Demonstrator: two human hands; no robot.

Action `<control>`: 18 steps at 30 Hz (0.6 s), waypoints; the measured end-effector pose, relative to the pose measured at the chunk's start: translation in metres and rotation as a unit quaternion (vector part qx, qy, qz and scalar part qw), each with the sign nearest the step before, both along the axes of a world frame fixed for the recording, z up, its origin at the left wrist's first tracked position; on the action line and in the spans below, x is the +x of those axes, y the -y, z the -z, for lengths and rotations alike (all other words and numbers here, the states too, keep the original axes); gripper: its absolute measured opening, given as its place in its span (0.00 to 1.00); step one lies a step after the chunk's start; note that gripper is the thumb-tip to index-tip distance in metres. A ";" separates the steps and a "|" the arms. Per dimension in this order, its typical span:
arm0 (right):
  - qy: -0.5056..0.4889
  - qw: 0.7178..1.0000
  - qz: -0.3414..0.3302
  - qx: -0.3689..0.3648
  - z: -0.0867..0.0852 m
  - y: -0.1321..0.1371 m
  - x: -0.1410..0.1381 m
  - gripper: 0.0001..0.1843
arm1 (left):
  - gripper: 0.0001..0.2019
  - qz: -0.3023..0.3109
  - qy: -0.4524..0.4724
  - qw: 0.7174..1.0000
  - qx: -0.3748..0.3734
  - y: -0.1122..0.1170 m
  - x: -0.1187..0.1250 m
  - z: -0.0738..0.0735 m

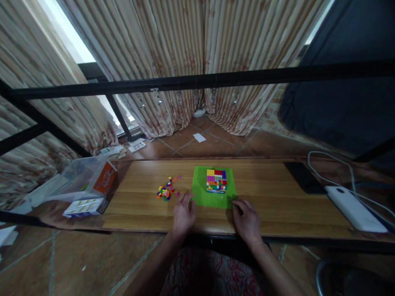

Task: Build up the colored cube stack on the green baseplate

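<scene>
The loose bricks point(164, 192) lie left of the green baseplate point(200, 194), nearer my left hand point(184, 211). My right hand point(247, 218) meets the plate's near-right corner; both curl loosely, grip unclear.

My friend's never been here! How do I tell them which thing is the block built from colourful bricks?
Find the long wooden tabletop below the striped curtains. Near its middle lies a bright green studded baseplate, and the brick block sits on it. Unlike the loose little bricks to the left, its many-coloured bricks are joined into one boxy stack.
</scene>
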State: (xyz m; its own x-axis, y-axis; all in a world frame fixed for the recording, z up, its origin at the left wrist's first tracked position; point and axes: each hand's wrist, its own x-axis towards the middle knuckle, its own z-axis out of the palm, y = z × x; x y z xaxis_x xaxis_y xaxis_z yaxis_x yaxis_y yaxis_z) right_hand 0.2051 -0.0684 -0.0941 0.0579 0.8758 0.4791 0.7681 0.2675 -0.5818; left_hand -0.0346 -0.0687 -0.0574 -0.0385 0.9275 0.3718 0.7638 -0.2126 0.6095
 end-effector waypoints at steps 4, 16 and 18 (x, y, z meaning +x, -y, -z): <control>0.062 0.997 -0.027 0.042 -0.007 0.004 -0.009 0.11 | 0.10 -0.023 0.013 1.000 -0.013 0.027 -0.017 0.012; 0.085 0.978 -0.189 0.012 -0.002 0.004 -0.066 0.12 | 0.07 -0.187 -0.018 0.979 -0.076 0.026 -0.081 0.005; 0.078 0.978 -0.191 0.007 -0.002 0.004 -0.063 0.11 | 0.07 -0.201 -0.028 0.975 -0.093 0.024 -0.082 0.005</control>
